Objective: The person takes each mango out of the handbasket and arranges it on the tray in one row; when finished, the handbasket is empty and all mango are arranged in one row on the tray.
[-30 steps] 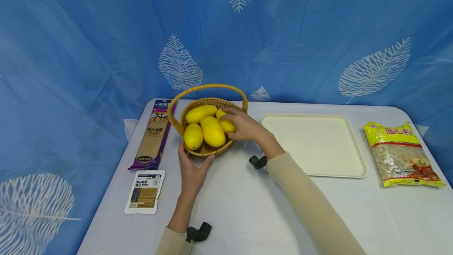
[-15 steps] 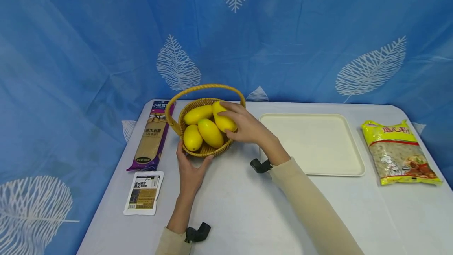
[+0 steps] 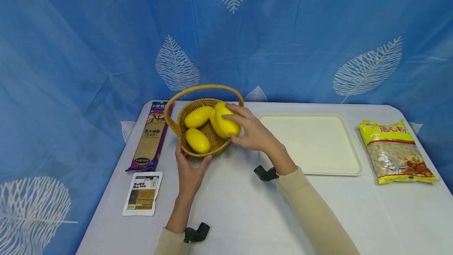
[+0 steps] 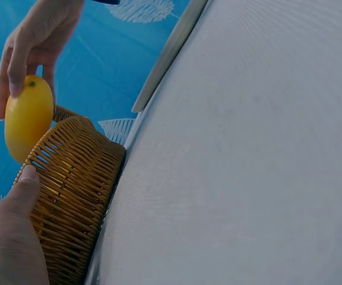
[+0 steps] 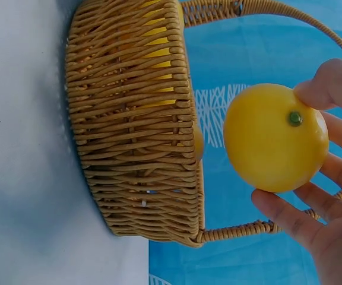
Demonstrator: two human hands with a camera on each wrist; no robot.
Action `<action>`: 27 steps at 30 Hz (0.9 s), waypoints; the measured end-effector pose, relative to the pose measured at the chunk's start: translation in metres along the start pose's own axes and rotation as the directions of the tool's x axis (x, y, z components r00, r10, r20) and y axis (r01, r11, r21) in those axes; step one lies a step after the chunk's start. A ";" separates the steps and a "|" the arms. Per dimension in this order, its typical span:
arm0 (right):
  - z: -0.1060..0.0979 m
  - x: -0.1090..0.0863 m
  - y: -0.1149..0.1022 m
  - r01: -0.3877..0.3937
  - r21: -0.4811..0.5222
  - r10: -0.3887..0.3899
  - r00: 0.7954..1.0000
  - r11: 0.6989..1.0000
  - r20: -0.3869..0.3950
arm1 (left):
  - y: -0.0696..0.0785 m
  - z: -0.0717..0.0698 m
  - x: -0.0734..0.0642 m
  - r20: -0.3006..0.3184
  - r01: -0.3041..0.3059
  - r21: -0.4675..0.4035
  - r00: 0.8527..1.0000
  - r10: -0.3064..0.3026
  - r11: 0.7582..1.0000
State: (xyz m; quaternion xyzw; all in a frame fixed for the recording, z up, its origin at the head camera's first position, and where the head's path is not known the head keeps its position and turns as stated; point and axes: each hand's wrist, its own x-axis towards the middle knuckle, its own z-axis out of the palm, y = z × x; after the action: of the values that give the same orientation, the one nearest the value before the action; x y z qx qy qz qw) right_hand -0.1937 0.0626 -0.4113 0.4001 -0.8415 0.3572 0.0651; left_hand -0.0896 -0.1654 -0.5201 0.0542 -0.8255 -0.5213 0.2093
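Note:
My right hand grips a smooth yellow mango and holds it above the right side of a wicker basket. The right wrist view shows thumb and fingers spread round this mango, its green stem spot facing the camera, apart from the rim. Inside the basket lie another mango at the back left and a mango at the front; a third is partly hidden behind the held one. My left hand holds the basket's near left side, its thumb against the woven wall.
Left of the basket lie a long noodle packet and a small white-and-brown pouch. A cream tray lies to the right, with a yellow pasta bag beyond it. The basket's tall handle arches over its back.
My right hand has lifted the mango up from the basket's right side. The mangoes left inside have shifted and rolled. The left hand stays at the basket.

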 end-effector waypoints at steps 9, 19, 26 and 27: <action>-0.004 -0.014 -0.008 0.048 0.006 -0.048 0.996 0.999 -0.069 | -0.001 0.001 -0.001 -0.005 -0.009 -0.013 1.000 0.009 1.000; -0.026 -0.040 -0.015 0.114 -0.003 -0.112 0.963 0.993 -0.245 | 0.000 0.000 -0.002 0.001 0.007 -0.039 1.000 -0.007 0.999; -0.040 -0.071 0.011 0.002 -0.016 -0.007 0.937 1.000 -0.348 | -0.001 0.001 -0.001 0.006 0.011 -0.018 1.000 -0.010 1.000; -0.041 -0.075 0.015 -0.022 -0.014 0.016 0.935 1.000 -0.353 | 0.000 0.001 -0.001 0.005 0.008 -0.018 1.000 -0.008 1.000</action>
State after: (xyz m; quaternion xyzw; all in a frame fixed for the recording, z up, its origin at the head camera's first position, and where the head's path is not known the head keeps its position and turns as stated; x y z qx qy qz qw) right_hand -0.1616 0.1429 -0.4191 0.3207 -0.8230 0.4165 0.2151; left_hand -0.0893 -0.1644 -0.5211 0.0541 -0.8211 -0.5297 0.2056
